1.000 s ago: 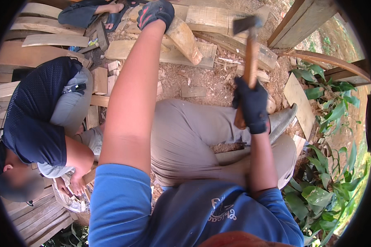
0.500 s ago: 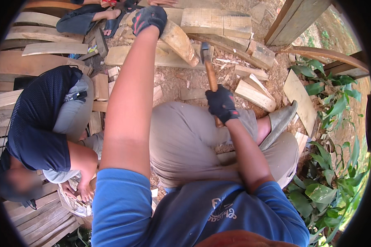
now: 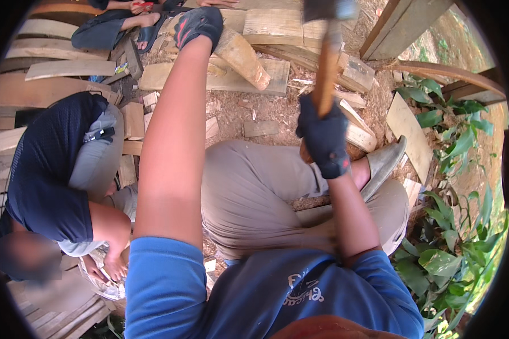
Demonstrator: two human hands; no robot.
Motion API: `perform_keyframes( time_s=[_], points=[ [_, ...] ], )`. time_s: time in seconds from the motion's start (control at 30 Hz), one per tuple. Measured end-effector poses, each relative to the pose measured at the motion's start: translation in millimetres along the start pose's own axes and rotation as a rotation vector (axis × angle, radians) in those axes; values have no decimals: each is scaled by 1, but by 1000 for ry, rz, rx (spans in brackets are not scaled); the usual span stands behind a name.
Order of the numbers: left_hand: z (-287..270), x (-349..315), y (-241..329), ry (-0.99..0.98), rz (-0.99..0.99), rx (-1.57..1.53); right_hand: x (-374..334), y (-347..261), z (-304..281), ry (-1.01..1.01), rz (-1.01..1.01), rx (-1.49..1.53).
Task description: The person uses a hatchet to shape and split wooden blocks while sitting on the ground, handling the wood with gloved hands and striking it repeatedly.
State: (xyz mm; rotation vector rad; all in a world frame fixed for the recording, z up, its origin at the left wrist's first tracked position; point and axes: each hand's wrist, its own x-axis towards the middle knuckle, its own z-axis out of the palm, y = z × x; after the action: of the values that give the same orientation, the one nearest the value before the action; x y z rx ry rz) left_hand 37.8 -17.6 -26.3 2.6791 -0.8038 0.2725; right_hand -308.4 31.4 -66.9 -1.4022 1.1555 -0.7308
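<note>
My left hand (image 3: 197, 25), in a dark glove with red marks, is stretched far forward and grips the top of a tilted wooden block (image 3: 240, 56) that leans on a flat board (image 3: 220, 79). My right hand (image 3: 322, 135), in a black glove, is closed around the wooden handle of a hatchet (image 3: 328, 62). The hatchet is raised, its metal head at the top edge of the picture, above and to the right of the block. My bent knees in grey trousers fill the middle.
A person in a dark shirt (image 3: 51, 169) crouches at my left, hands low near a basket. Another person's legs (image 3: 113, 22) lie at the top left. Planks (image 3: 68, 68) and offcuts (image 3: 260, 129) litter the dirt. Green plants (image 3: 452, 214) and wooden posts (image 3: 401, 22) stand at the right.
My right hand came down with the hatchet toward the block half a second ago and has now lifted it high again. My left hand stays on the block.
</note>
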Motion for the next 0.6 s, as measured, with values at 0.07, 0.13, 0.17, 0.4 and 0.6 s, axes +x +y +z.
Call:
perform_keyframes(
  time_s=[0.07, 0.13, 0.17, 0.4, 0.6],
  points=[
    [-11, -10, 15, -95, -46, -75, 20, 74, 13, -184, 3, -328],
    [-9, -3, -1, -110, 71, 7, 22, 106, 19, -334, 167, -296],
    [-3, 1, -14, -114, 87, 47, 18, 90, 15, -393, 332, -219],
    [5, 27, -53, -196, 182, 56, 10, -4, -43, -217, 146, -3],
    [1, 23, -40, -216, 259, 142, -6, -15, -28, -62, -43, -58]
  ],
)
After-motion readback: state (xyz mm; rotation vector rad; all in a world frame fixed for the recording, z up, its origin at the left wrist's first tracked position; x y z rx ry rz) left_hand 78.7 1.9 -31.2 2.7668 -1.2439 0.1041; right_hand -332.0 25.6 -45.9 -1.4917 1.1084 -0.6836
